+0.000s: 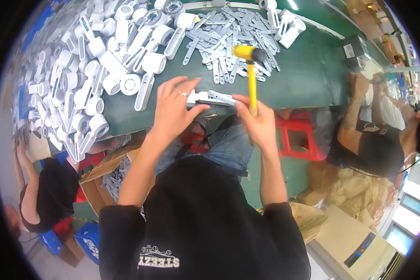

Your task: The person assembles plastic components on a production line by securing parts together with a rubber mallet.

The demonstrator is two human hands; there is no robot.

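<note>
A white handheld fan body (203,96) lies flat near the front edge of the green table. My left hand (173,103) is around its left end, thumb and fingers spread apart; whether they touch it I cannot tell. My right hand (259,122) is closed around the yellow handle of a mallet (252,86). The mallet stands upright, its yellow and black head blurred at the top. With thumb and forefinger, the same hand also pinches a light grey strip (223,97), which lies along the fan body's handle.
White fan bodies (121,70) are heaped at the left and back left. Loose grey strips (235,37) are piled at the back middle. A dark box (356,51) stands at the table's right. Co-workers sit on both sides; a red stool (298,137) is to my right.
</note>
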